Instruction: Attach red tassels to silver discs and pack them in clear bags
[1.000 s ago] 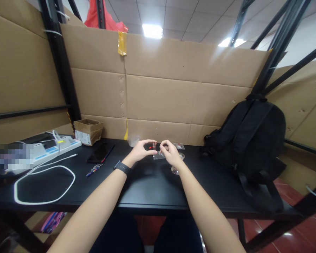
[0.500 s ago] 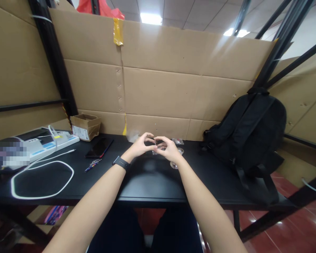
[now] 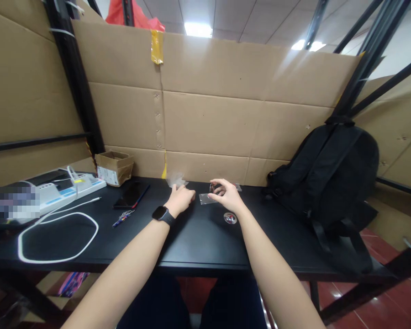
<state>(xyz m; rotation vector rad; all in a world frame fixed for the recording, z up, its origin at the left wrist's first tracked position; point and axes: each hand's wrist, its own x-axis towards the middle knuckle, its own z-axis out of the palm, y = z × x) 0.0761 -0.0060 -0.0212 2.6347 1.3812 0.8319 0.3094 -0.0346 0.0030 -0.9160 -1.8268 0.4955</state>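
Observation:
My right hand (image 3: pixel 228 194) pinches a small, thin round piece with a shiny rim (image 3: pixel 211 188), held on edge between thumb and fingers. Under those fingertips is a small clear plastic packet (image 3: pixel 205 199). A shiny round disc with a reddish centre (image 3: pixel 230 218) lies on the black table (image 3: pixel 198 242), below my right hand. Off to the left, my left hand (image 3: pixel 181 199) is low over the table with its fingers curled; its fingertips are hidden. Crumpled clear plastic (image 3: pixel 176 179) lies just behind it.
To the left are a phone (image 3: pixel 132 195), a keyring (image 3: pixel 123 218), a white cable (image 3: pixel 58 260), a power strip (image 3: pixel 73 189) and an open cardboard box (image 3: pixel 114 168). A black backpack (image 3: pixel 335 178) stands at the right. A cardboard wall (image 3: pixel 205 109) closes the back.
My hands have parted: the left moved left and down toward the crumpled plastic, while the right stayed near the middle with the round piece. The view has shifted slightly.

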